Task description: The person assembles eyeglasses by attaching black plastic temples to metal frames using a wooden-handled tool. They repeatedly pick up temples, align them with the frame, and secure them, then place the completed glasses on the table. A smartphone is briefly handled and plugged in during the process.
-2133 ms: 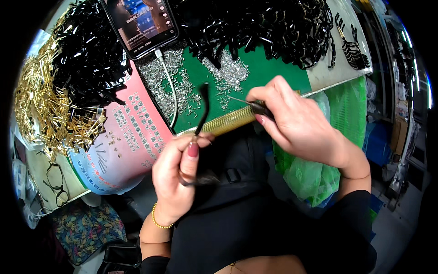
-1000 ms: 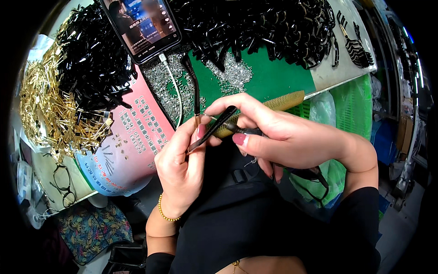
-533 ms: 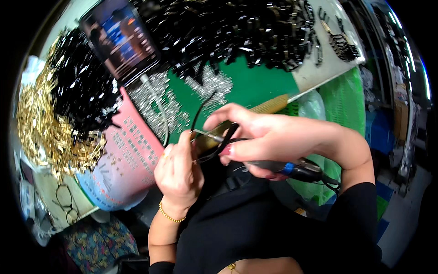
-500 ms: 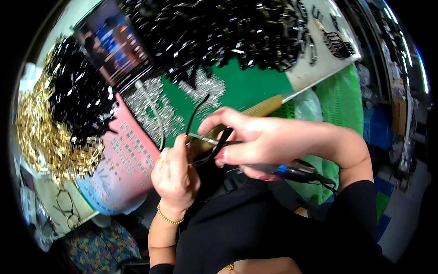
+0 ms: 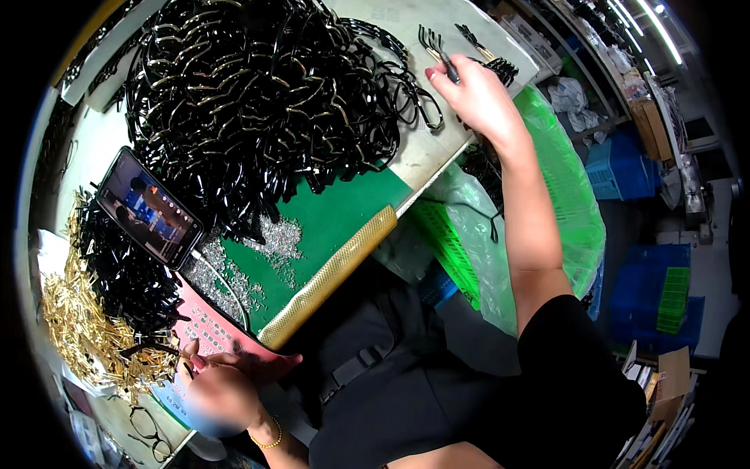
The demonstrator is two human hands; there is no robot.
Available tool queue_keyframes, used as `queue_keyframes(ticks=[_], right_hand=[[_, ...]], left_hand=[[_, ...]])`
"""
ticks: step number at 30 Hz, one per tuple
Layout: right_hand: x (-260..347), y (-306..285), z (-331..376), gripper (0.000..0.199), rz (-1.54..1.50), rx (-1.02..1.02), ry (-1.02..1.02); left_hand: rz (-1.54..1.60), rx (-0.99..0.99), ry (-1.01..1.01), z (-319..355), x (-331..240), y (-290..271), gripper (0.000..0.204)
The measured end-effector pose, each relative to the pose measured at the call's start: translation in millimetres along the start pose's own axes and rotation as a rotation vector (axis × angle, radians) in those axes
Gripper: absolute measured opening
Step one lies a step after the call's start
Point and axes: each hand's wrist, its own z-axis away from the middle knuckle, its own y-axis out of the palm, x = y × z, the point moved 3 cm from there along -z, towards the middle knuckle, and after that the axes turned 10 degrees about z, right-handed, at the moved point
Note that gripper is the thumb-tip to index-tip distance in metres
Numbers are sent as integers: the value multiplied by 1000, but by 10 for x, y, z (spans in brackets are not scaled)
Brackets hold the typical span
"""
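My right hand is stretched out to the far right of the table, fingers closed on a slim black glasses part. Its far end meets a small row of black-and-gold glasses, so I cannot tell where it stops. At the lower left, my left hand pinches a dark glasses temple beside a heap of gold-coloured temples. A large pile of black glasses frames covers the back of the table. Black temples lie heaped next to the gold ones.
A phone with a white cable leans on the black heap. Tiny silver screws lie on the green mat, edged by a gold textured roll. Green baskets with plastic film stand at the right. Loose glasses lie lower left.
My hands were together in the middle, working on glasses with an electric screwdriver. They have parted, right to the far right, left to the gold heap. The screwdriver is out of my right hand.
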Motion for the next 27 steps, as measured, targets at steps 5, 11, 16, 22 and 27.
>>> queue_keyframes(ticks=[5,11,16,22,27], right_hand=[[24,350,117,41,150,170,-211],[55,134,312,37,-198,160,10],[22,75,371,34,-107,28,-44],[264,40,533,20,-325,-40,26],[1394,-236,1443,6,-963,421,-127]], left_hand=[[156,118,94,37,-87,233,31],[165,40,-34,31,-11,36,34],[122,45,6,-24,11,10,34],[174,12,-17,18,-163,-78,33],[202,-93,226,67,-280,-257,36]])
